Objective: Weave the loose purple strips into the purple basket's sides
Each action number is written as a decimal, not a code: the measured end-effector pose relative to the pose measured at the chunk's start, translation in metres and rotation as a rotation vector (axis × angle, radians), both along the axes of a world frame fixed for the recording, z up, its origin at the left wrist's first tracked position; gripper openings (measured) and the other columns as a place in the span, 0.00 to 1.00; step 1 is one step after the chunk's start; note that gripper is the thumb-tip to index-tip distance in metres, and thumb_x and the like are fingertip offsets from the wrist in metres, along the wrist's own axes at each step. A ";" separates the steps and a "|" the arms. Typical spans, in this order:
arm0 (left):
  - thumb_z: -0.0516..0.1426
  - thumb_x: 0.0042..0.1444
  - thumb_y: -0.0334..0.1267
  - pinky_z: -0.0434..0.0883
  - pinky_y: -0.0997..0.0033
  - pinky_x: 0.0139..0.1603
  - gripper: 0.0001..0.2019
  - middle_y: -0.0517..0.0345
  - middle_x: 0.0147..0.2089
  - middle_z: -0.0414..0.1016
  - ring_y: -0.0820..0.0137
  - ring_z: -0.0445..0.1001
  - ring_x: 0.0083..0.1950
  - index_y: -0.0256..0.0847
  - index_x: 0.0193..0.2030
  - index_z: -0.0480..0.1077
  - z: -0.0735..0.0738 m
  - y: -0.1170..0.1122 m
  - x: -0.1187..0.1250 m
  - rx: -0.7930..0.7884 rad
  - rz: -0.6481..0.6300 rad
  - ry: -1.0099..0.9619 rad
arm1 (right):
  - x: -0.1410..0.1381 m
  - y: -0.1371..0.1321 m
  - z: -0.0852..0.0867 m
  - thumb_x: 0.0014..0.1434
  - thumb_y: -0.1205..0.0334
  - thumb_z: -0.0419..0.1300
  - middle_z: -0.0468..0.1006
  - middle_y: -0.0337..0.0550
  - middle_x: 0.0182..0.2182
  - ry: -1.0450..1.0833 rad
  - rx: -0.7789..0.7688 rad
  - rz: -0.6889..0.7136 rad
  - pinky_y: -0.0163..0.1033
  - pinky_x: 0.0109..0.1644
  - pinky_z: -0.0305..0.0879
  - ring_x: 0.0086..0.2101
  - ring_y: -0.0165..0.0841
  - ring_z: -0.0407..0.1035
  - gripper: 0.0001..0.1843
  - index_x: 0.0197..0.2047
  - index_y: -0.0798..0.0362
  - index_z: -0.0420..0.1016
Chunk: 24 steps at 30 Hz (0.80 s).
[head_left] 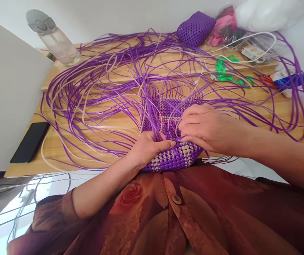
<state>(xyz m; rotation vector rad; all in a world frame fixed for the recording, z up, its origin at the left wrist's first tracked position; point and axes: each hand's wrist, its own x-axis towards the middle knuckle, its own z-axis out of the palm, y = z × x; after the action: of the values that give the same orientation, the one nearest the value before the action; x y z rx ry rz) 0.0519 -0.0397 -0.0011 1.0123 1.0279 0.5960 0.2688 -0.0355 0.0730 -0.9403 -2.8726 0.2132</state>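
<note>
A partly woven basket [168,157] in purple and beige plastic strips leans against my body at the table's front edge. My left hand [152,145] is closed on its near rim, thumb lying along the top, with a bunch of upright purple strips [149,106] beside the fingers. On the right part of the same rim, the fingers of my right hand [202,127] are bent in a pinch at the weave; what lies between the fingertips is hidden. Long loose strips [72,95] fan out from the basket to both sides and behind it.
A clear bottle with a grey lid [53,39] stands back left. A black phone [30,142] lies near the table's left edge. At the back right are a purple woven piece [196,30], plastic bags [225,28], white stuffing [271,14], a green item [223,71] and a blue-white packet [290,79].
</note>
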 end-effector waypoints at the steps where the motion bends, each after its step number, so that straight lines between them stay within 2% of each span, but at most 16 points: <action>1: 0.71 0.42 0.45 0.58 0.75 0.27 0.17 0.66 0.23 0.67 0.79 0.60 0.24 0.37 0.26 0.69 0.000 0.000 0.000 0.010 -0.003 0.004 | -0.001 -0.006 0.009 0.68 0.60 0.53 0.79 0.47 0.37 0.033 -0.055 -0.001 0.48 0.53 0.63 0.45 0.40 0.68 0.13 0.37 0.54 0.78; 3: 0.71 0.42 0.44 0.59 0.75 0.28 0.17 0.65 0.23 0.68 0.78 0.61 0.24 0.36 0.26 0.70 0.000 0.001 0.000 0.034 -0.012 0.012 | -0.003 -0.017 0.025 0.68 0.61 0.53 0.80 0.43 0.43 0.126 -0.223 0.028 0.42 0.52 0.64 0.45 0.35 0.70 0.12 0.37 0.51 0.77; 5: 0.70 0.41 0.43 0.59 0.75 0.28 0.16 0.65 0.22 0.68 0.78 0.61 0.24 0.36 0.25 0.70 0.000 0.002 0.000 0.049 -0.020 0.008 | -0.007 -0.023 0.033 0.68 0.62 0.54 0.80 0.40 0.47 0.197 -0.444 0.061 0.36 0.50 0.66 0.48 0.31 0.72 0.11 0.37 0.50 0.77; 7: 0.70 0.41 0.42 0.59 0.75 0.28 0.16 0.65 0.22 0.68 0.78 0.61 0.24 0.36 0.24 0.69 0.000 0.002 0.000 0.059 -0.018 -0.003 | -0.011 -0.023 0.031 0.67 0.61 0.56 0.81 0.39 0.44 0.251 -0.623 0.033 0.35 0.47 0.67 0.47 0.32 0.74 0.10 0.36 0.50 0.77; 9: 0.70 0.40 0.41 0.59 0.75 0.28 0.15 0.65 0.22 0.67 0.78 0.61 0.24 0.36 0.25 0.70 0.001 0.002 0.000 0.083 -0.014 0.015 | -0.013 -0.017 0.020 0.64 0.59 0.58 0.82 0.38 0.37 0.306 -0.687 -0.096 0.36 0.42 0.68 0.40 0.32 0.76 0.09 0.36 0.51 0.79; 12: 0.70 0.41 0.40 0.57 0.75 0.27 0.15 0.66 0.22 0.66 0.79 0.60 0.25 0.36 0.26 0.70 0.002 0.001 -0.002 0.127 -0.022 0.066 | -0.016 -0.008 0.001 0.60 0.57 0.61 0.81 0.37 0.31 0.384 -0.685 -0.347 0.36 0.36 0.66 0.32 0.30 0.73 0.09 0.34 0.52 0.79; 15: 0.70 0.43 0.40 0.56 0.75 0.26 0.14 0.67 0.22 0.65 0.79 0.58 0.24 0.37 0.25 0.69 0.004 0.000 -0.003 0.154 -0.035 0.092 | -0.021 -0.008 -0.010 0.57 0.58 0.62 0.80 0.37 0.29 0.441 -0.644 -0.497 0.36 0.33 0.65 0.30 0.29 0.72 0.07 0.33 0.52 0.77; 20: 0.69 0.45 0.41 0.56 0.75 0.26 0.14 0.67 0.22 0.64 0.79 0.58 0.24 0.37 0.26 0.68 0.004 0.000 -0.003 0.159 -0.056 0.099 | -0.028 -0.014 -0.017 0.58 0.60 0.61 0.78 0.36 0.28 0.481 -0.467 -0.591 0.36 0.34 0.63 0.29 0.28 0.70 0.07 0.31 0.52 0.75; 24: 0.69 0.45 0.40 0.56 0.75 0.26 0.14 0.67 0.22 0.64 0.79 0.57 0.24 0.37 0.26 0.68 0.003 0.000 -0.003 0.167 -0.066 0.097 | -0.031 -0.014 -0.019 0.58 0.60 0.61 0.78 0.36 0.29 0.480 -0.453 -0.599 0.35 0.35 0.63 0.30 0.28 0.71 0.06 0.31 0.52 0.75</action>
<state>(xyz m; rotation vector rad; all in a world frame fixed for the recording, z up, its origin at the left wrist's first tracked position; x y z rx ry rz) 0.0488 -0.0396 0.0022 1.2276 1.0381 0.5907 0.2382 -0.0493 0.0542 -1.5185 -2.0333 0.9019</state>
